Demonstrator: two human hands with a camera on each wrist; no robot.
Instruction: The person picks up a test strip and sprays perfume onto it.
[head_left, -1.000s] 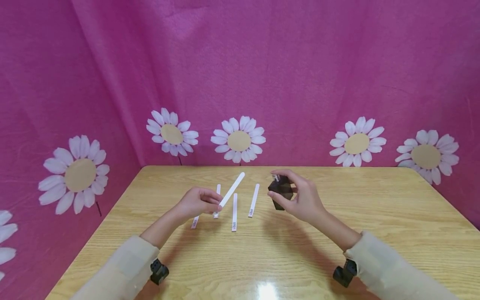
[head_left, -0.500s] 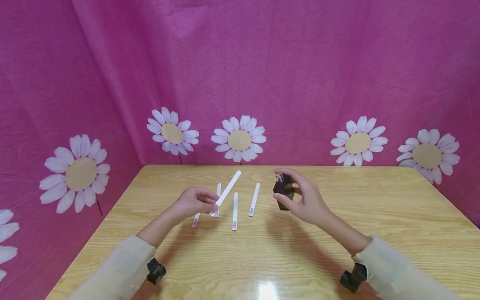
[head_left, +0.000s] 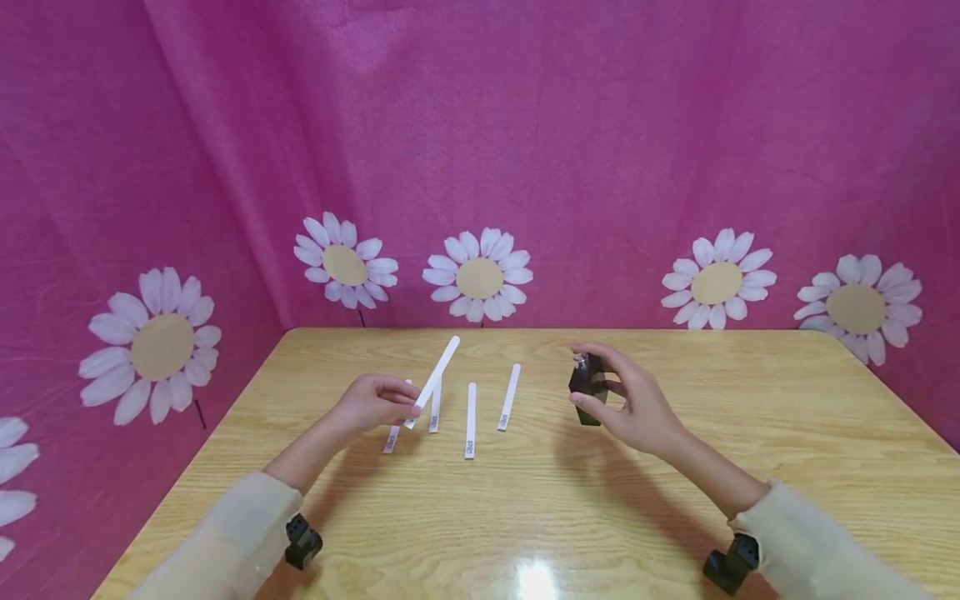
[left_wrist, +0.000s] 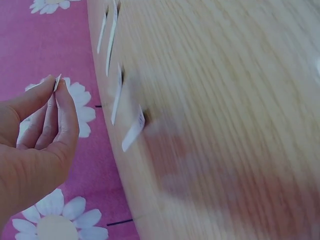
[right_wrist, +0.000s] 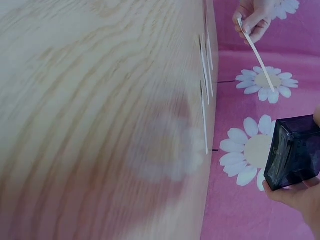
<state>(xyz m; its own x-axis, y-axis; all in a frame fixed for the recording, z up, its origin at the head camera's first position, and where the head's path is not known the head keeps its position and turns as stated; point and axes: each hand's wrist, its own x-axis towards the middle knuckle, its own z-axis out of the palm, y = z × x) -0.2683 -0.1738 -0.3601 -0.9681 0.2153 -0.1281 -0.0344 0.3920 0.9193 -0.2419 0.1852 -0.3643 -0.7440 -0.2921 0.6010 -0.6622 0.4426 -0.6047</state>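
My left hand [head_left: 372, 405] pinches one end of a white perfume test strip [head_left: 438, 372], which slants up and to the right above the table. In the left wrist view only the edge of that strip [left_wrist: 57, 81] shows between thumb and fingers. My right hand [head_left: 637, 407] holds a dark, angular perfume bottle [head_left: 587, 392] off the table, index finger over its sprayer top and thumb low on its side. The bottle's glass base [right_wrist: 295, 152] faces the right wrist camera. Several more strips lie below the hands, among them a middle strip [head_left: 470, 422] and a right-hand strip [head_left: 509, 397].
The wooden table [head_left: 480, 517] ends at a pink curtain [head_left: 585, 150] printed with large white daisies, along the back and left. A small black wrist camera [head_left: 303, 542] is strapped at the left sleeve, and another camera [head_left: 731, 565] at the right one.
The hands have drawn apart: the left with its strip has moved left, the right with the bottle has moved right. Both grips stay the same, and the strips on the table lie unmoved.
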